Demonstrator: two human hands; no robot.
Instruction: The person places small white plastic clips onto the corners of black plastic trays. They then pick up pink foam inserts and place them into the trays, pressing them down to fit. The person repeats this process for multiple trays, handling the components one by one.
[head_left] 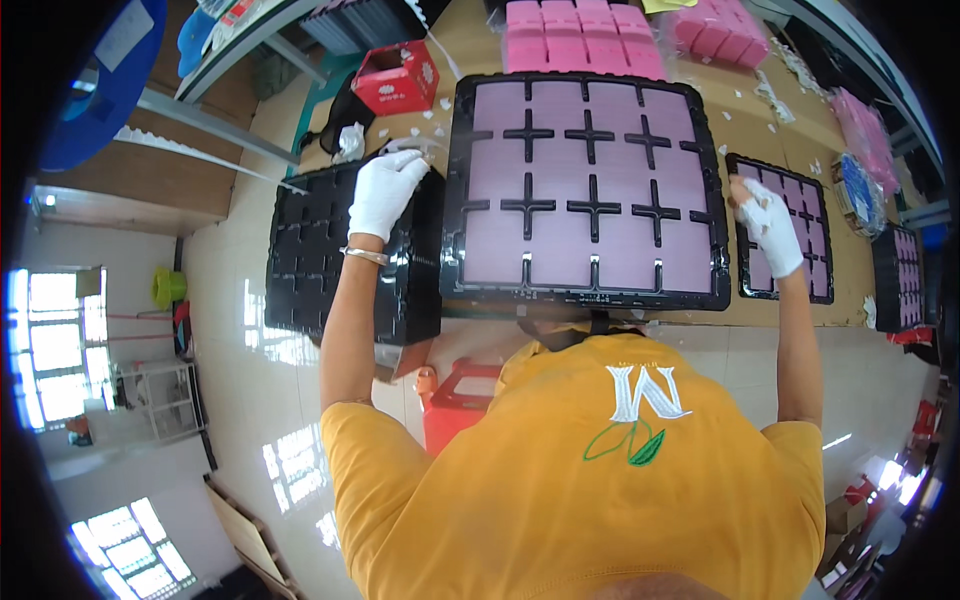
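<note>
Head view: looks down on bench (850, 272), with large black tray (593, 208) at centre, lilac filling (560, 258) in every compartment, seemingly done; black stack (318, 235) left, showing no lilac; smaller tray (826, 250) right, also lilac. Cannot tell what remains. Shows left hand (387, 192) over stack, right hand (772, 228) over smaller tray, fingers bent; cannot tell whether grasping.

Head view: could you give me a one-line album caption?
White-gloved left hand over black trays, right hand at a smaller tray, large lilac-filled tray between.

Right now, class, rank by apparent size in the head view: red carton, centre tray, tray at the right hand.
1. Centre tray
2. Tray at the right hand
3. Red carton
</note>
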